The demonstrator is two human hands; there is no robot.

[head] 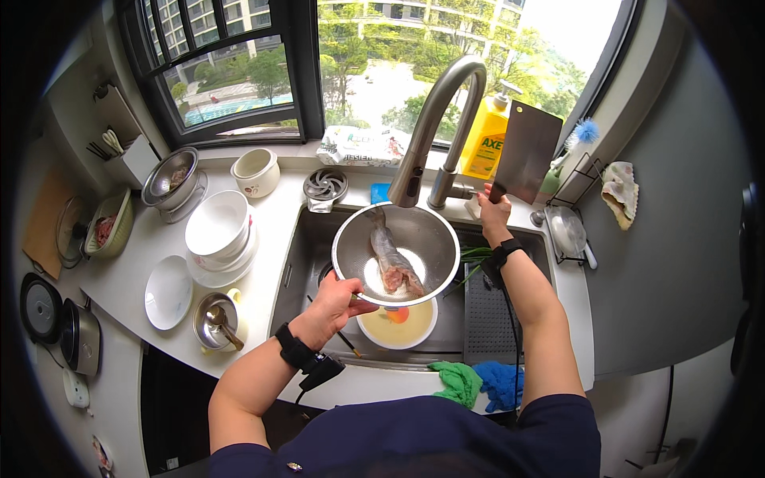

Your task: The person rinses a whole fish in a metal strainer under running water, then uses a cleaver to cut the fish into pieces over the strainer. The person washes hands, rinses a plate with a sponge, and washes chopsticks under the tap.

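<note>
My left hand (336, 308) grips the near left rim of a stainless-steel strainer bowl (348, 233), held over the sink (299, 287) below the faucet (416, 155). A headless piece of fish (388, 248) lies in the bowl, its tail towards the faucet and its cut end towards me. My right hand (495, 214) holds a cleaver (526, 152) by the handle, blade pointing up. The fingers of that hand are also at the faucet lever (463, 191); whether they press it I cannot tell. No water stream is visible between spout and bowl.
Below the strainer, a white bowl (397, 342) of cloudy liquid sits in the sink. Green onions (475, 256) lie near a drain tray (493, 316). Stacked bowls (218, 224) stand left, a yellow soap bottle (483, 140) behind the faucet, and green (457, 379) and blue cloths (501, 382) at the front edge.
</note>
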